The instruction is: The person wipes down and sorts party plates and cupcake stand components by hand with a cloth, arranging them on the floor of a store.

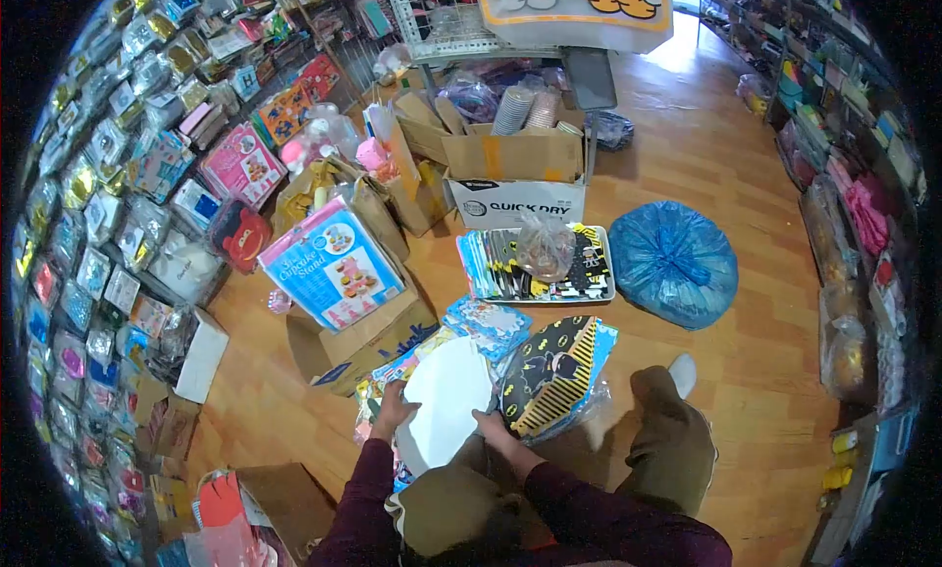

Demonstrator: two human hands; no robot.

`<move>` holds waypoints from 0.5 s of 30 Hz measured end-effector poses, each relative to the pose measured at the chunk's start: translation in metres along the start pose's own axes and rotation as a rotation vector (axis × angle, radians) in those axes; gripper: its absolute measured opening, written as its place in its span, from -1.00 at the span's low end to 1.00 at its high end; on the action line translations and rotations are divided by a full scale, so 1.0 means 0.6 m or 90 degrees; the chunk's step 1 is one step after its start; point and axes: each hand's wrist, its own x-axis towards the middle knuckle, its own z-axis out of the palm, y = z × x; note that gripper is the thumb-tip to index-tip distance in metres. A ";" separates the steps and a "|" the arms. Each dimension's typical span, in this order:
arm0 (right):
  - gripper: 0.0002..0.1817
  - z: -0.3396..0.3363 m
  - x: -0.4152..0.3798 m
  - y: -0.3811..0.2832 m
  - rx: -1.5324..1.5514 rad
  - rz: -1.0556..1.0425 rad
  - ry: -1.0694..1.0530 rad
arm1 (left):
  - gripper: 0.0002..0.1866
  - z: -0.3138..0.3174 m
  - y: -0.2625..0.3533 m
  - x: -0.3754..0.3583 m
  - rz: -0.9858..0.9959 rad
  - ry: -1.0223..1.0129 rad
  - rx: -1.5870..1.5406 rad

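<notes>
A blank white card sheet (446, 400) with a rounded outline lies in front of me, above my knee. My left hand (394, 408) is closed on its left edge, thumb on top. The right edge is pinched by my right hand (494, 427), its other fingers partly hidden. Just right of the sheet sits a black and yellow bat-patterned card piece (549, 371) with a striped border, over clear plastic. Light-blue printed cards (488, 324) lie beyond the sheet. More colourful printed items (378, 386) show under its left side.
A white tray (540, 300) of printed packs stands ahead, beside a blue plastic bag (674, 265). Cartons surround me: a cupcake-stand box (334, 263) in an open carton, and a "Quick Dry" carton (518, 199) with cups. Packed shelves (854, 224) line the right; hanging packets fill the left.
</notes>
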 end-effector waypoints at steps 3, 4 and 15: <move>-0.33 0.013 0.068 0.060 -0.088 -0.042 0.019 | -0.30 -0.023 0.021 -0.007 -0.037 -0.063 -0.114; -0.33 0.019 0.085 0.074 -0.089 -0.039 0.016 | -0.30 -0.039 0.054 -0.011 -0.041 -0.062 -0.114; -0.70 -0.022 0.058 0.016 -0.254 -0.360 -0.049 | -0.45 -0.187 0.198 -0.072 0.051 -0.017 -0.176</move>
